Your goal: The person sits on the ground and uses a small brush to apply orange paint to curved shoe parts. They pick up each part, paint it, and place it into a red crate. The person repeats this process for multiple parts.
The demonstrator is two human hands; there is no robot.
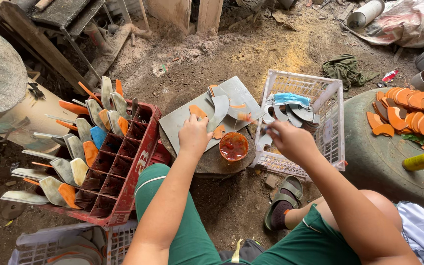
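A: Quick check. Your left hand?

B: Closed down on a curved grey blade, pinning it flat on the metal sheet that serves as your worktop. An orange handle piece lies just beside your knuckles.

A: Right hand?

B: Fingers pressed together, pinching something thin. It's blurred, maybe a small brush or stick; can't tell. It hovers between the sheet and the white crate.

A: Glue?

B: A small bowl of orange-red paste sits at the sheet's near edge, right between your hands.

A: How far along, judging by the piles?

B: Looks like mid-batch. The red crate on your left holds many blades with orange handles, standing in the far cells; the near cells are empty. So plenty done, room for more.

A: And what's left?

B: The white crate holds a stack of bare blades with a blue cloth on top. A heap of loose orange handles lies on the round green slab at right, beside a yellow bottle. Lots still unjoined.

A: Bottom left?

B: Another white basket, contents unclear.
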